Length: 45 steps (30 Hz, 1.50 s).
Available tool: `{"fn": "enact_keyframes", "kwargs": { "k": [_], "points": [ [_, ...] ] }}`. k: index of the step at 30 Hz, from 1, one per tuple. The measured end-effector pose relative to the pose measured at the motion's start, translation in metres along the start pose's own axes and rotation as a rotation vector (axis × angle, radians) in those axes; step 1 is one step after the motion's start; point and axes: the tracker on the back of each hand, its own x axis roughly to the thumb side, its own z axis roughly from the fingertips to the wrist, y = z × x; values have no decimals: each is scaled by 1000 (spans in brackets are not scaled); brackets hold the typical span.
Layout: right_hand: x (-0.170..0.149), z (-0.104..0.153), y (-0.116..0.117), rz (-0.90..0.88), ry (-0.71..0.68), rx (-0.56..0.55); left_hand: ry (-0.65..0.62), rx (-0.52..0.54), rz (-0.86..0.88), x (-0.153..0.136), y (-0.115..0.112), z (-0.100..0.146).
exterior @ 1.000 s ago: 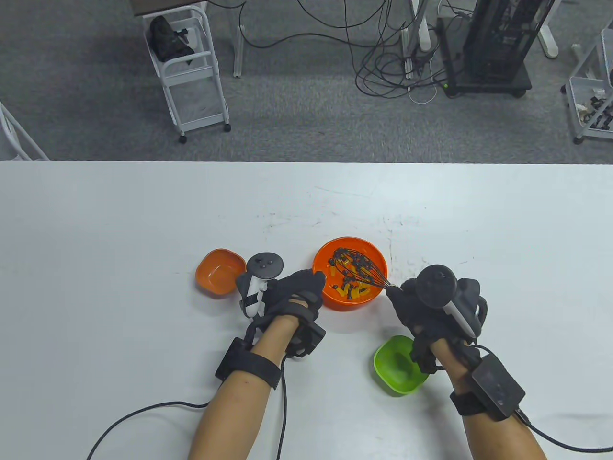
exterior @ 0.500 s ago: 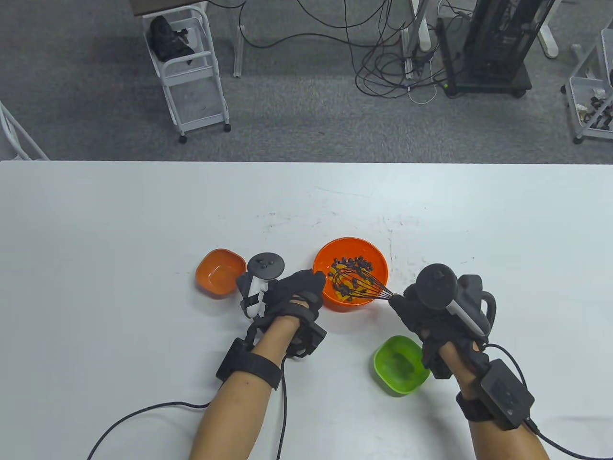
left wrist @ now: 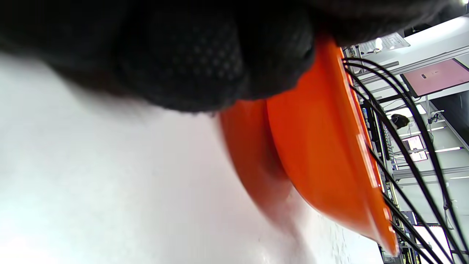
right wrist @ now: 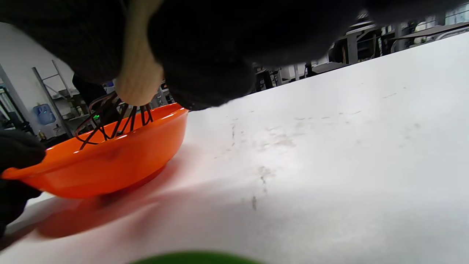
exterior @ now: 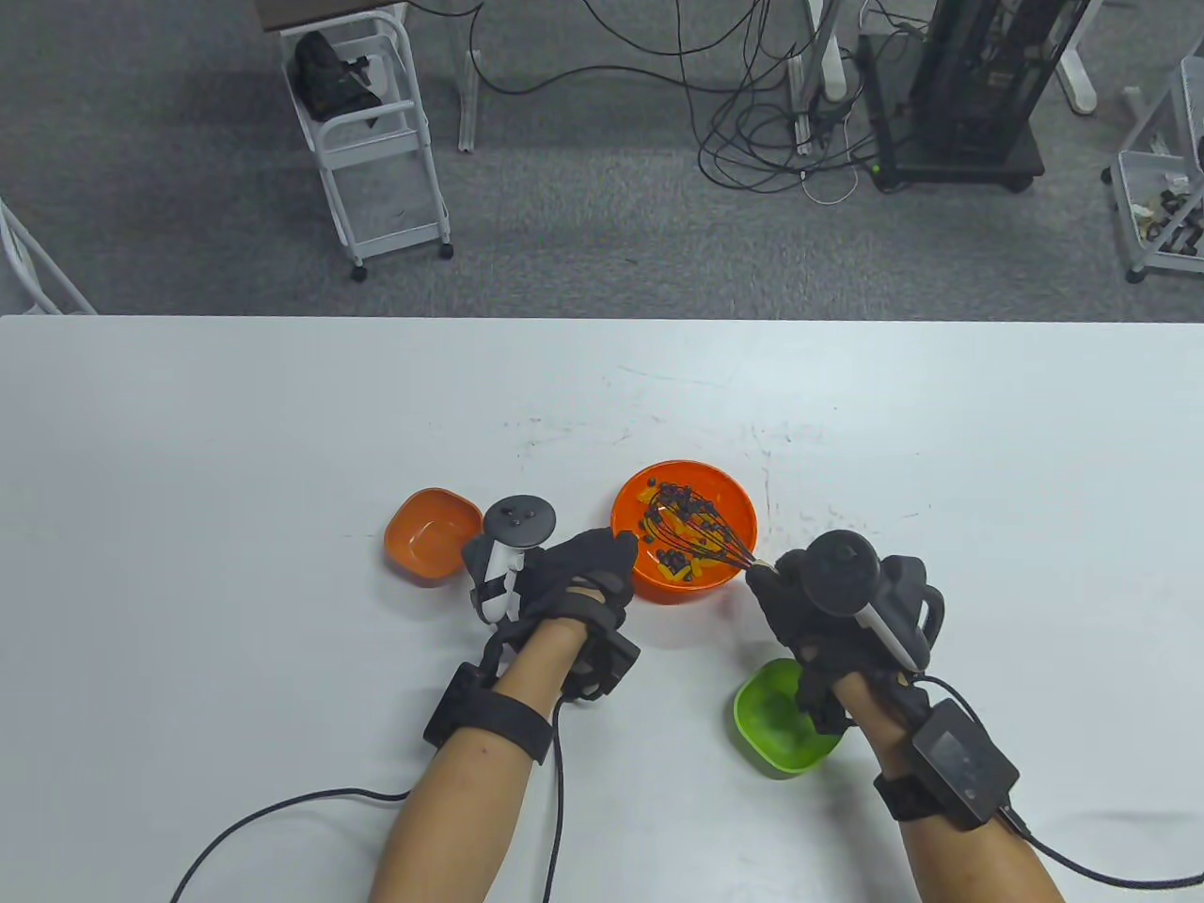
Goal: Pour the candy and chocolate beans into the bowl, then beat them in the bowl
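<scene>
A round orange bowl [exterior: 732, 494] stands mid-table with yellow candy and dark chocolate beans [exterior: 679, 557] inside. A black wire whisk [exterior: 701, 529] dips into it, its pale handle [right wrist: 137, 79] gripped by my right hand [exterior: 785, 597] at the bowl's near right. My left hand [exterior: 588, 564] grips the bowl's near-left rim [left wrist: 329, 121]. In the left wrist view the whisk wires [left wrist: 399, 121] arc over the rim. In the right wrist view the bowl [right wrist: 110, 161] sits left, whisk wires [right wrist: 110, 117] rising from it.
A small empty orange dish [exterior: 428, 536] lies left of my left hand. A small empty green dish [exterior: 776, 724] sits under my right wrist, its rim [right wrist: 198, 258] low in the right wrist view. White table [exterior: 235, 423] stretches all around; carts and cables stand beyond the far edge.
The whisk has swept around inside the bowl and the beans have shifted. My right hand has moved left and slightly forward. The bowl has nudged a little away; my left hand keeps its hold.
</scene>
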Motion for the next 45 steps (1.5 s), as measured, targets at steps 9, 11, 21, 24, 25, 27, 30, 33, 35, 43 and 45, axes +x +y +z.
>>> {"fn": "enact_keyframes", "kwargs": {
  "k": [9,11,21,24,25,27,30,33,35,43,45],
  "points": [
    [8,8,-26,107,-26,52,6,12,6,0,0,1],
    [9,10,-31,152,2,6,4,8,9,0,0,1],
    [-2,0,-7,42,65,-21,-18,6,-37,3,-1,1],
    [-5,-2,3,-42,38,20,-13,-6,-17,2,0,-1],
    [-4,-2,3,-49,29,34,-11,-8,-10,1,0,-1],
    [0,-2,0,-51,-2,77,-8,-4,-10,1,0,-1],
    [3,1,-10,-15,-32,110,-1,2,2,1,0,0],
    [4,5,-24,38,-25,96,-2,4,2,1,0,0],
    [5,7,-31,110,9,64,-4,5,0,0,0,0],
    [-2,4,-29,139,95,6,-17,5,-13,1,-1,1],
    [-4,3,-23,125,95,-28,-18,3,-14,1,-1,1]
  ]
}}
